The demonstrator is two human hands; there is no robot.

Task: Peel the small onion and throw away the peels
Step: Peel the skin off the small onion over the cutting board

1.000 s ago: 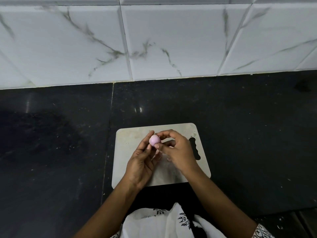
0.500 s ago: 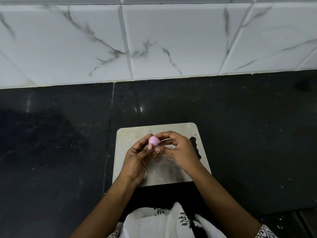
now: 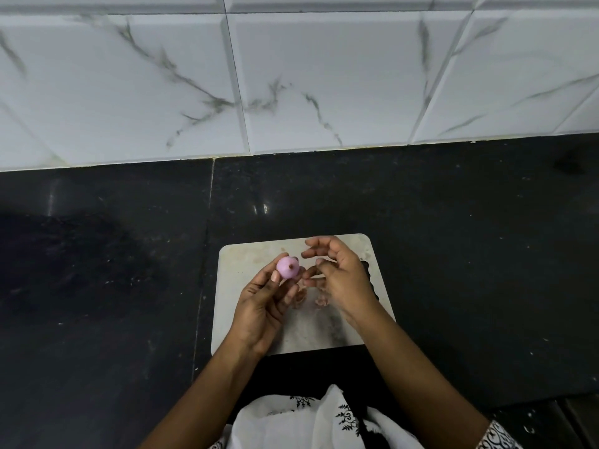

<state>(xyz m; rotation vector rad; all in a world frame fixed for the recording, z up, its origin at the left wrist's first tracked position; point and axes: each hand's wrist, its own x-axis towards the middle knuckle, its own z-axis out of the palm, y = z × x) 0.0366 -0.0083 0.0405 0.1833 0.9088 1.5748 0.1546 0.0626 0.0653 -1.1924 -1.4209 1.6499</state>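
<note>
A small pale purple onion (image 3: 287, 267), mostly bare of skin with a dark stub at its top, is pinched at the fingertips of my left hand (image 3: 263, 301) above a pale cutting board (image 3: 241, 264). My right hand (image 3: 338, 276) hovers just right of the onion, apart from it, fingers loosely curled with nothing visible in them. Small pinkish peel scraps (image 3: 319, 300) lie on the board beneath my right hand.
The cutting board lies on a black stone counter (image 3: 453, 254), which stretches wide to both sides. A white marble-patterned tiled wall (image 3: 324, 76) rises behind it. My white patterned clothing (image 3: 311, 422) shows at the bottom edge.
My right hand has let go of the onion and drawn a little to the right. The left hand has turned the onion so its dark stub faces up.
</note>
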